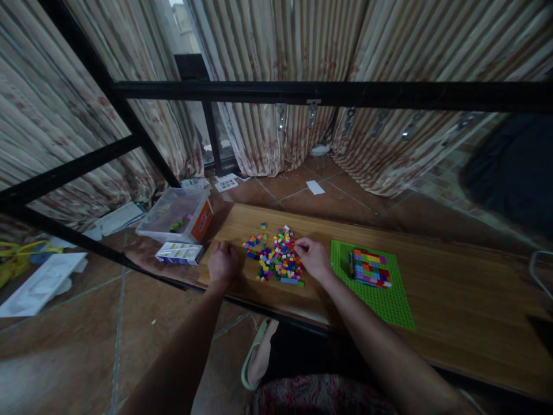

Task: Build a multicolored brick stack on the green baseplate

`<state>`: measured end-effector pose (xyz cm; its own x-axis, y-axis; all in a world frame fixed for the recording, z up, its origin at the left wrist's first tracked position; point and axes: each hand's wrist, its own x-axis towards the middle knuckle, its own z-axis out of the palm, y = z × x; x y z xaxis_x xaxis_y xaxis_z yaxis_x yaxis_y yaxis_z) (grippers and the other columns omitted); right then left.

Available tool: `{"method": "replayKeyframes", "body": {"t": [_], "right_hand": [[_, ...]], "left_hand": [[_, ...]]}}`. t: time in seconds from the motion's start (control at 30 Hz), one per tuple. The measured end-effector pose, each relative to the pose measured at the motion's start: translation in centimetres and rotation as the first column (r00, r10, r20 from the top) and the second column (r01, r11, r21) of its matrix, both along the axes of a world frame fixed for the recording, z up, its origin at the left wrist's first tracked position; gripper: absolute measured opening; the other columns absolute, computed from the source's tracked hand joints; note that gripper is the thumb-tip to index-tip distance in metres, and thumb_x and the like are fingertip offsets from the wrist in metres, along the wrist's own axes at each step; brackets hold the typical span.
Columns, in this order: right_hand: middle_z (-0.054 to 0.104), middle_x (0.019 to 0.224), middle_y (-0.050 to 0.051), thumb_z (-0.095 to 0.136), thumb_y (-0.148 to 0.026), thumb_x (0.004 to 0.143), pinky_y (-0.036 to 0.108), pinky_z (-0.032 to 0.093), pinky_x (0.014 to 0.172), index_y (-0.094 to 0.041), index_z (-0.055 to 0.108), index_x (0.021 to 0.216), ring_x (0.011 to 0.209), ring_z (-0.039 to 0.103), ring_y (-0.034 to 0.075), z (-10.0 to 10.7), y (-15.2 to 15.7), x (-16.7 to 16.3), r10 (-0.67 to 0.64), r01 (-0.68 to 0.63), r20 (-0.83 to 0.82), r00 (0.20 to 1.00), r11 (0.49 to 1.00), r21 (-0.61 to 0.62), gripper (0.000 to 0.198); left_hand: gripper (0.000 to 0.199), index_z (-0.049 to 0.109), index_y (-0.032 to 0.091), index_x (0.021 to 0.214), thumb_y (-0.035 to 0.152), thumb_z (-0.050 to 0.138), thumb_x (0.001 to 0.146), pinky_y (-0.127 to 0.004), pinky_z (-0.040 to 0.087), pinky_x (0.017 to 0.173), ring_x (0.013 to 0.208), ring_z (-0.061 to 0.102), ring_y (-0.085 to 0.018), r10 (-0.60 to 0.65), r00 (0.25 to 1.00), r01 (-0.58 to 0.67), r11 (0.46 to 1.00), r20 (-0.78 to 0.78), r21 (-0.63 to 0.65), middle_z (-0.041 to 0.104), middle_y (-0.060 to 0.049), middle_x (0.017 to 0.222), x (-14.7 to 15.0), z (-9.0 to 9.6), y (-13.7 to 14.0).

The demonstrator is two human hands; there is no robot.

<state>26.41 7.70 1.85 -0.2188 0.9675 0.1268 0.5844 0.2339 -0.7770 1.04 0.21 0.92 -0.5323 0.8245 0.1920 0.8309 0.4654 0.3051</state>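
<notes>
No word or number is legible. The bin carries 1 orange label on its right end, its pale lettering too blurred to make out. Just in front of the bin, 1 box has print too small to read. Beyond the bin, to its right, 1 sheet shows a black-and-white pattern like a QR code.

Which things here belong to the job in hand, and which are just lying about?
In the job, by the look of it:
loose bricks, right hand at their edge
left hand, beside them
green baseplate
multicoloured brick block on it
clear tub, some bricks inside

Apparently just lying about:
white paper on the floor
printed sheet
white moulded tray
</notes>
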Motion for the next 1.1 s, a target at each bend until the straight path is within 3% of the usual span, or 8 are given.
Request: {"method": "replayKeyframes", "body": {"t": [0.33,0.5,0.67,0.87,1.1], "right_hand": [[0.066,0.089,0.005,0.052,-0.026,0.084,0.031,0.046,0.077,-0.02,0.069,0.088,0.081,0.062,0.018,-0.5,-2.5,2.2,0.021,-0.032,0.082,0.996,0.99,0.135,0.018],[0.065,0.091,0.005,0.052,-0.027,0.087,0.031,0.045,0.079,-0.021,0.068,0.089,0.085,0.06,0.019,0.1,-2.8,1.3,0.075,-0.09,0.094,0.993,0.983,0.162,0.018],[0.063,0.093,0.007,0.053,-0.021,0.086,0.033,0.043,0.086,-0.021,0.07,0.088,0.095,0.056,0.022,0.5,-2.6,-0.5,0.181,-0.239,0.265,0.947,0.95,0.204,0.017],[0.063,0.093,0.007,0.055,-0.021,0.086,0.034,0.041,0.088,-0.021,0.071,0.086,0.095,0.054,0.023,1.0,-2.6,-2.1,0.184,-0.279,0.423,0.887,0.944,0.174,0.016],[0.065,0.093,0.008,0.053,-0.02,0.088,0.033,0.04,0.09,-0.021,0.074,0.085,0.095,0.055,0.022,1.0,-1.8,-2.0,0.217,-0.292,0.451,0.866,0.951,0.103,0.021]], "left_hand": [[0.023,0.062,0.018,0.094,0.026,0.041,0.091,-0.028,0.037,0.064,0.088,0.061,-0.021,0.01,1.0,-0.009,1.0,0.01,-0.019,0.064,-0.009,0.099,0.3,0.1,-0.1],[0.021,0.061,0.019,0.094,0.026,0.041,0.091,-0.028,0.037,0.064,0.088,0.061,-0.02,0.007,1.0,-0.007,1.0,0.015,-0.014,0.064,-0.008,0.099,0.3,0.1,-0.1],[0.021,0.061,0.018,0.093,0.025,0.041,0.091,-0.028,0.038,0.066,0.088,0.06,-0.02,0.002,1.0,-0.002,1.0,0.024,-0.007,0.064,-0.009,0.096,0.3,0.1,0.0],[0.021,0.061,0.018,0.093,0.025,0.041,0.091,-0.028,0.039,0.065,0.086,0.06,-0.02,-0.008,1.0,0.008,1.0,0.009,0.003,0.064,-0.009,0.097,0.2,-0.1,-0.1],[0.021,0.061,0.019,0.093,0.025,0.041,0.091,-0.028,0.039,0.066,0.087,0.06,-0.019,-0.007,0.999,0.007,1.0,0.04,0.001,0.063,-0.009,0.097,0.2,-0.2,-0.1]]}}
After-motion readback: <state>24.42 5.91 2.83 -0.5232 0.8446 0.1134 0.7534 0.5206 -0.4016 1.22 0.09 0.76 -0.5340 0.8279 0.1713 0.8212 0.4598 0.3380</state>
